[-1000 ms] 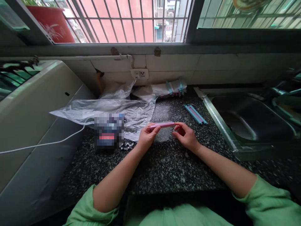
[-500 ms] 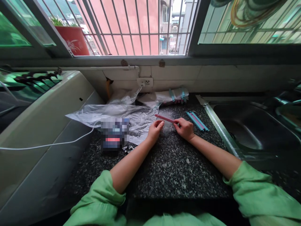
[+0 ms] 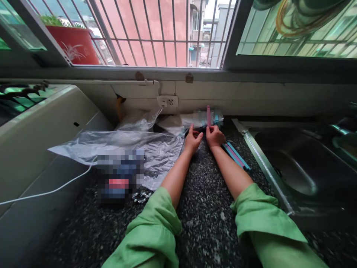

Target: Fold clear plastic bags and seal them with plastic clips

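My right hand is closed on the lower end of a long pink plastic sealing clip, which stands nearly upright. Clear plastic shows around the clip, and I cannot tell whether it is attached. To the left, my left hand has its thumb and fingers apart and seems to hold nothing. Just beyond both hands lies a bundle of clear plastic bags with teal clips on it. By my right wrist, several teal and pink clips lie side by side on the speckled dark countertop.
A crumpled clear plastic sheet spreads left of my hands. Nearer me are a blurred-out item and small shiny pieces. A white cable crosses the left. A metal sink is at right; a wall socket is behind.
Both hands have moved forward toward the bag bundle. The pink clip has swung from nearly level between the hands to upright in my right hand. My left fingers have spread.
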`<state>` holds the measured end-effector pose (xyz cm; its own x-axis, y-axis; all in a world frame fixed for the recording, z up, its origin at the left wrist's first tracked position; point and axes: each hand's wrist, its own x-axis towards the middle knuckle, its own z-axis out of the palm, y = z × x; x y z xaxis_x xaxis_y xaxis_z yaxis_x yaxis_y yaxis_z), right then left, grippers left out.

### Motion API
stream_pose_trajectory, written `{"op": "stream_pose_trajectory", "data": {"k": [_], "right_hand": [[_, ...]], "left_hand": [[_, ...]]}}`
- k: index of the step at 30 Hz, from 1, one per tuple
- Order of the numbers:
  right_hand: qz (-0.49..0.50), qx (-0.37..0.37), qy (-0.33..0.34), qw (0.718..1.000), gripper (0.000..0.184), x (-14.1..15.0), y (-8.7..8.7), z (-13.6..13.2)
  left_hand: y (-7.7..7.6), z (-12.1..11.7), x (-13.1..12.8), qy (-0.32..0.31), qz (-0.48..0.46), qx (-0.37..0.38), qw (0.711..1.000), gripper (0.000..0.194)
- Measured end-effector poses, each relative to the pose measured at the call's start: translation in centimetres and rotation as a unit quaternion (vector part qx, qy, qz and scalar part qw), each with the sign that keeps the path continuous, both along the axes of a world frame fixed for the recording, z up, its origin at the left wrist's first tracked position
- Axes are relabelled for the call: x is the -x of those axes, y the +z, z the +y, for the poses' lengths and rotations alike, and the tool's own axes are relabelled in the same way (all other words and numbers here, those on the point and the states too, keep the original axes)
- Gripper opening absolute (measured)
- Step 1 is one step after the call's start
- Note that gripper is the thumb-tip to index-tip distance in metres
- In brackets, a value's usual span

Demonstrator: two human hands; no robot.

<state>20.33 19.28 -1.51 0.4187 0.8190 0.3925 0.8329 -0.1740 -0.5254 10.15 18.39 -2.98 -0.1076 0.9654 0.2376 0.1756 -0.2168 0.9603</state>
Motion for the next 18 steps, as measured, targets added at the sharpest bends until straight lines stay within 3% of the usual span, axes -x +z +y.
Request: {"op": "stream_pose_trajectory", "data": {"k": [6,11,15,18], "right_hand": [[-0.001,0.016,-0.024,1.0,0.03,0.0,0.1,1.9],[-0.036,-0.006,-0.004,0.999,0.036,0.2,0.0,1.8],[-0.097,-0.056,0.098,0.989,0.03,0.3,-0.5,1.5],[-0.131,-0.113,0.216,0.961,0.026,1.3,-0.9,1.1]], "left_hand": [[-0.1,1.8,-0.3,0.011,0.036,-0.002,0.999,0.063],[0.5,1.2,0.2,-0.001,0.159,-0.041,0.986,0.026],[2.9,0.6,5.2,0.013,0.24,-0.07,0.968,0.011],[5.2,0.2,11.4,0.103,0.382,-0.047,0.917,0.018]]}}
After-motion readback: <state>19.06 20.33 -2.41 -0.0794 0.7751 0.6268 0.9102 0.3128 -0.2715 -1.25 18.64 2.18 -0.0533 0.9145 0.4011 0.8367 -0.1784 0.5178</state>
